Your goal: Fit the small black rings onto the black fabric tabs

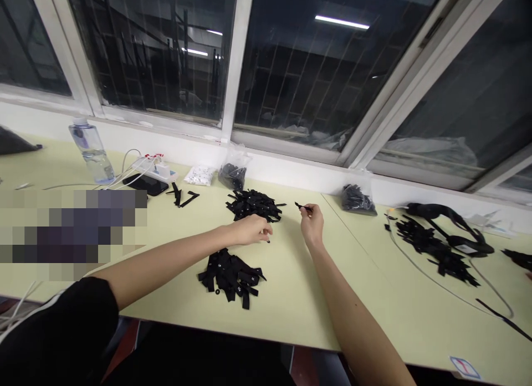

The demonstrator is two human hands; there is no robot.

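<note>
My left hand (251,230) rests on the pale yellow table (291,297) at the near edge of a far pile of small black strips (253,204), its fingers curled together in a pinch; what they hold is too small to see. My right hand (312,220) is raised a little to the right, pinching one small black strip (302,206) between thumb and fingers. A second pile of black strips (230,275) lies nearer to me, below my left forearm.
Along the window sill stand a water bottle (92,151), a power strip with white cables (150,165), a dark phone (145,184), a white bag (199,175) and two bags of black parts (233,174) (358,200). More black straps (440,242) lie at the right.
</note>
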